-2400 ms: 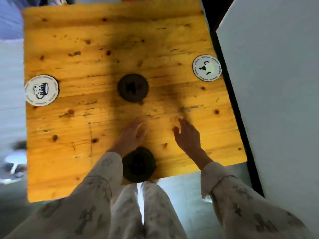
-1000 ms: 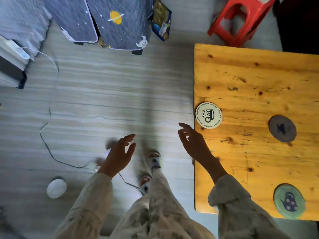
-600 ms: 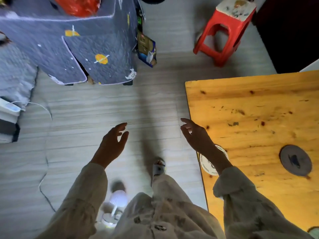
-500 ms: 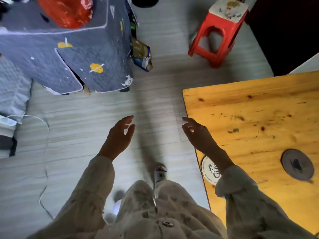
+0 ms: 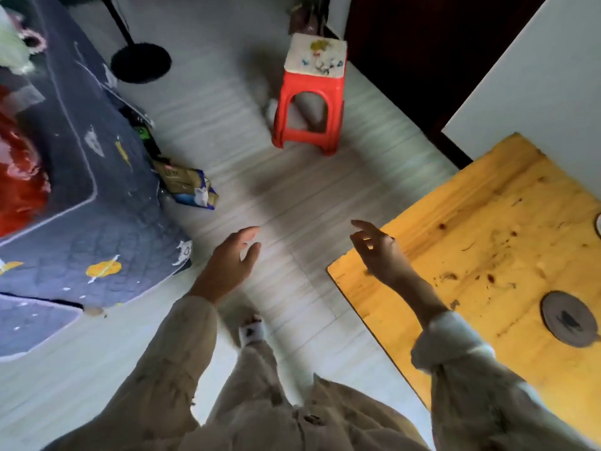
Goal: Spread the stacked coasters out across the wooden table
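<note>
We see both hands empty and held out over the pale plank floor (image 5: 292, 190); the left hand (image 5: 231, 262) hangs loose with fingers relaxed and grasps nothing, well apart from the wooden table (image 5: 487, 222); the right hand (image 5: 380, 252) is likewise released, fingers spread, hovering above the table's near left corner without holding anything. On the table a dark round coaster (image 5: 569, 319) with a small dark motif lies flat, beside the right sleeve (image 5: 455, 346); at the right edge of the view we make out a sliver of a pale coaster (image 5: 597, 224), mostly cut off. Farther off on the floor stands a red plastic stool (image 5: 310, 96) with a speckled white top; to the left a quilted blue cover (image 5: 97, 206) with planet prints drapes over something bulky, and a printed packet (image 5: 188, 188) lies at its foot; one slippered foot (image 5: 252, 332) shows between the sleeves.
</note>
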Action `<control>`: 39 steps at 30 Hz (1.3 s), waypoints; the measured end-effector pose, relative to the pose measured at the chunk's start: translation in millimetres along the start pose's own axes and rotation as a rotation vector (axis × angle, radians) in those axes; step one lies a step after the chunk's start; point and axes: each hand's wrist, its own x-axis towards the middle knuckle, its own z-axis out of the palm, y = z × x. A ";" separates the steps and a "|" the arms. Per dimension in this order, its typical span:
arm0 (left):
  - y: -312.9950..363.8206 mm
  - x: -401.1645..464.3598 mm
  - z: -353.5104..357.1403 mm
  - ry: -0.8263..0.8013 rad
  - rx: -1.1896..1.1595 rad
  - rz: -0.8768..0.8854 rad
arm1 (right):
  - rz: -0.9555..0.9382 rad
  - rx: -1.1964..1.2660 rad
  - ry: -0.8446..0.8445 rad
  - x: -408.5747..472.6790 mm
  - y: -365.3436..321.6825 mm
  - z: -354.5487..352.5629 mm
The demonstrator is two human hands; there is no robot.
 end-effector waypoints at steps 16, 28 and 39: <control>95.5 243.8 22.2 -0.546 0.121 0.415 | 0.393 0.113 0.510 71.2 1.6 -44.2; 208.9 337.6 155.5 -0.859 0.398 0.712 | 0.673 0.291 0.724 91.1 85.9 -102.9; 298.8 323.5 314.5 -1.226 0.653 0.998 | 1.022 0.309 0.908 63.9 162.2 -136.9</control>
